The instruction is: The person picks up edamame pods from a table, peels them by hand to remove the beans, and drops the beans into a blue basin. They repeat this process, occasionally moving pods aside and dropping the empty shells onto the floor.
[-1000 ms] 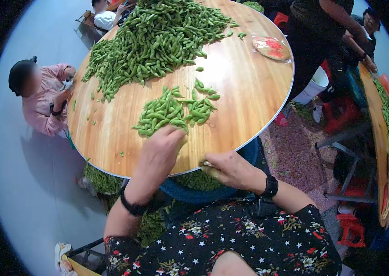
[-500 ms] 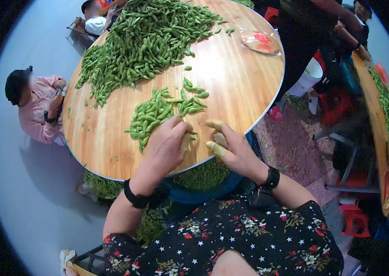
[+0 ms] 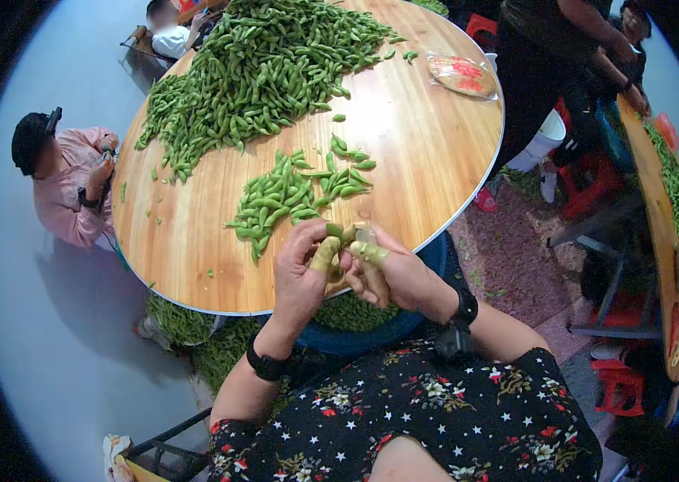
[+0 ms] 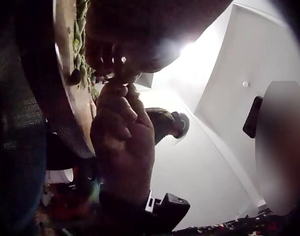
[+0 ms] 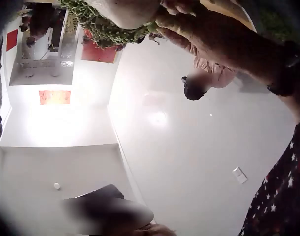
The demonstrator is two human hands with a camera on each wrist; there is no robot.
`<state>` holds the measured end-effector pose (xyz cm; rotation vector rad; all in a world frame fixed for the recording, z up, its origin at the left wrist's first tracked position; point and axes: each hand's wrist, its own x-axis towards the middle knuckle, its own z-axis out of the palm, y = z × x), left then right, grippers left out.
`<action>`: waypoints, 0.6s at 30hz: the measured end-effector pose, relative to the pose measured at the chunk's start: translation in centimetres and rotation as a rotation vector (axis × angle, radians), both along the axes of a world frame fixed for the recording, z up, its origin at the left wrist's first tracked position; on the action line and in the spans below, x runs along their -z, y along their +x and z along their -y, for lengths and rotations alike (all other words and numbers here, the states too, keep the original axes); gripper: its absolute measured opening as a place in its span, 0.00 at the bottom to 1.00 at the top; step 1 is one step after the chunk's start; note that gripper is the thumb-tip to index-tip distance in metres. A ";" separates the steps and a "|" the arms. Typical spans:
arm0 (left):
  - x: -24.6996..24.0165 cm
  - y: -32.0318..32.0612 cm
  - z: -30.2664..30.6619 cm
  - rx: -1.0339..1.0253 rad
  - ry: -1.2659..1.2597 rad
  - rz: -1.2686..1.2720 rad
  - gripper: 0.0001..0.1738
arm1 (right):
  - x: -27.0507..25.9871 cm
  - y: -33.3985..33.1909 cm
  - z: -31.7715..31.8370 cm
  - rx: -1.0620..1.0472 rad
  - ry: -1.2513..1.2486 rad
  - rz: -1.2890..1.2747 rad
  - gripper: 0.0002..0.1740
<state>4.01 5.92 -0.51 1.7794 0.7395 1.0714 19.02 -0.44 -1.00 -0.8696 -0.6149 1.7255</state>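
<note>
Over the table's near edge, the left hand (image 3: 299,273) and right hand (image 3: 403,281) meet fingertip to fingertip. A green pod (image 3: 334,230) is pinched in the left hand. Between the right thumb and forefinger sits a small pale, flat piece (image 3: 365,235); what it is cannot be told. Both thumbs carry yellow-green coverings. Just beyond lies a small heap of pods (image 3: 271,197), with a smaller group (image 3: 346,186) to its right. In the dark left wrist view, the right hand (image 4: 123,132) touches the left; the right wrist view shows the left hand (image 5: 189,24) from below.
A large pod pile (image 3: 275,72) covers the far part of the round wooden table (image 3: 428,161). A wrapped round item (image 3: 462,75) lies at right. Below the edge stands a blue tub (image 3: 331,341) of greens. People sit or stand around; a white bucket (image 3: 544,143) is at right.
The left hand has come away from the small heap toward the right hand. Half a second ago they were apart with the right fingers spread; now their fingertips are together.
</note>
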 end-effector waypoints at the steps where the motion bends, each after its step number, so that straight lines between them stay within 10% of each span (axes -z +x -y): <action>1: -0.2 -0.2 0.2 -0.007 -0.078 -0.014 0.09 | -0.2 -0.1 0.3 -0.001 -0.002 0.002 0.11; 9: -1.4 -1.7 0.6 -0.012 0.154 -0.254 0.15 | -1.8 0.7 1.0 -0.074 0.327 0.617 0.19; 18: -2.1 -1.5 1.4 0.153 -0.242 -0.169 0.22 | -2.7 0.3 1.1 -0.094 0.203 0.343 0.11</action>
